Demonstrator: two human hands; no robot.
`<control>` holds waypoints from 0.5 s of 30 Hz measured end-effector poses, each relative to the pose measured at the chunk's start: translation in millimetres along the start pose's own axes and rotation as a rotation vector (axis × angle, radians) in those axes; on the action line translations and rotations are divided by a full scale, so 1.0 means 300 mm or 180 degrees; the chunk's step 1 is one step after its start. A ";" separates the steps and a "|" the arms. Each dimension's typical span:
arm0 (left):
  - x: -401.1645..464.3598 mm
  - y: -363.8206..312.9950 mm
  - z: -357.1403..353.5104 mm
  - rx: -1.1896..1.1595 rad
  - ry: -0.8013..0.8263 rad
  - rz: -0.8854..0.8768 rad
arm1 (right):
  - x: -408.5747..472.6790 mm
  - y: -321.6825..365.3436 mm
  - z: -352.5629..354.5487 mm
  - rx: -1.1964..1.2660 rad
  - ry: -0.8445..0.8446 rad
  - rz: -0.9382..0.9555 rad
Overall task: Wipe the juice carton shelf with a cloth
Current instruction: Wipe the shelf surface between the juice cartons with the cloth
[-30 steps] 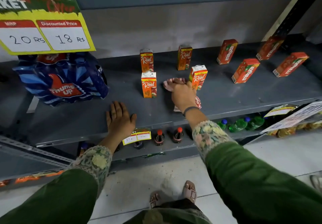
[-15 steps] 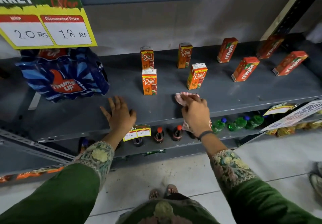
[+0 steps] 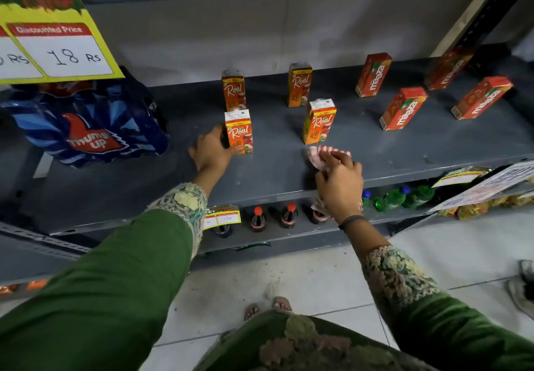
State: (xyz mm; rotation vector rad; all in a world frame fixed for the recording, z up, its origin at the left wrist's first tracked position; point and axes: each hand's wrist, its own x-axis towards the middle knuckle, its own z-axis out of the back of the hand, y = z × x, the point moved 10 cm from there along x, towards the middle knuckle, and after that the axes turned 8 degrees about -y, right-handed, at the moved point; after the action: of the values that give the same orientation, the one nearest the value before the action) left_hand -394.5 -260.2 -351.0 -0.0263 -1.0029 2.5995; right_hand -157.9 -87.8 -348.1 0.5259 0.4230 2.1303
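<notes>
Cloth on shelf, pinched by right hand; left hand around carton.

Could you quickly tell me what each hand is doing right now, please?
Left hand: closed around the front-left Real carton.
Right hand: closed on the cloth, pressed to the shelf.

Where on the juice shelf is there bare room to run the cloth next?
Bare strip between the front Real carton in the left hand and the Real carton above the cloth in the right hand. Also the front edge of the shelf below the Maaza cartons. Crowded: Thums Up pack.
</notes>
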 end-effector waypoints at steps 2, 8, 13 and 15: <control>-0.010 -0.010 0.001 0.0137 -0.0082 -0.0038 | 0.004 -0.003 -0.020 -0.0203 0.0122 -0.0017; -0.039 0.054 0.058 0.0059 -0.0286 0.0018 | -0.094 0.204 -0.129 -0.0466 0.0569 0.0619; -0.126 0.207 0.215 0.0314 -0.0729 0.0077 | -0.282 0.488 -0.236 -0.0070 0.1067 0.1689; -0.150 0.275 0.274 0.0510 -0.0773 0.0075 | -0.259 0.497 -0.227 0.0041 0.0881 0.1536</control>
State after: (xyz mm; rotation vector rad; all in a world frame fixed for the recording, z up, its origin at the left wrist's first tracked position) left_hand -390.2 -384.9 -348.2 0.3264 -0.8714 2.7437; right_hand -253.0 -242.3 -351.5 0.3641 0.5011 2.6834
